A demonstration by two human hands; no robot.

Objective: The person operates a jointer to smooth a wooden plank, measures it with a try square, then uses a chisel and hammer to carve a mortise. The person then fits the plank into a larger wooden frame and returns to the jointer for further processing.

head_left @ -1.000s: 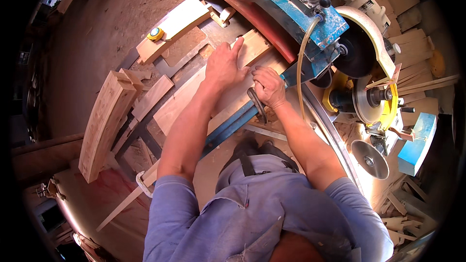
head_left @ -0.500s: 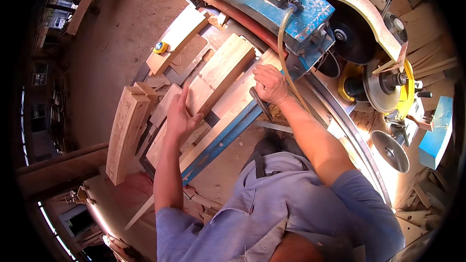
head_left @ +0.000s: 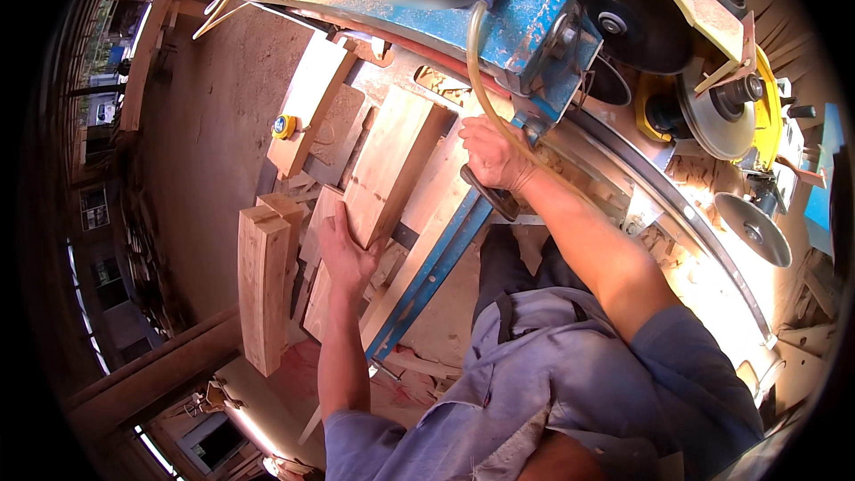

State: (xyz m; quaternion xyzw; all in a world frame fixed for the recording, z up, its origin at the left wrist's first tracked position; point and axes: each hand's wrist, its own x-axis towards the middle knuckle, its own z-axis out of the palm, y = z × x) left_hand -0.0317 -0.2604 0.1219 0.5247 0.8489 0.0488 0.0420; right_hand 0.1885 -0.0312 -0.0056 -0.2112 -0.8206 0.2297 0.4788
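Seems to be positioning the block [head_left: 396,156], left of the rail [head_left: 435,274]. Spans its near end with the left hand [head_left: 350,256], cannot tell whether gripping; clasps the handle [head_left: 492,194] in the right hand [head_left: 492,153]. Calls next, probably, for bracing the block before working the handle.

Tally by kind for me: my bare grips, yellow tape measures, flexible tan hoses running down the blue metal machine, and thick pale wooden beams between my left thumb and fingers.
Bare left grip and right grip: 2
Small yellow tape measure: 1
Flexible tan hose: 1
Thick pale wooden beam: 1
Total: 5
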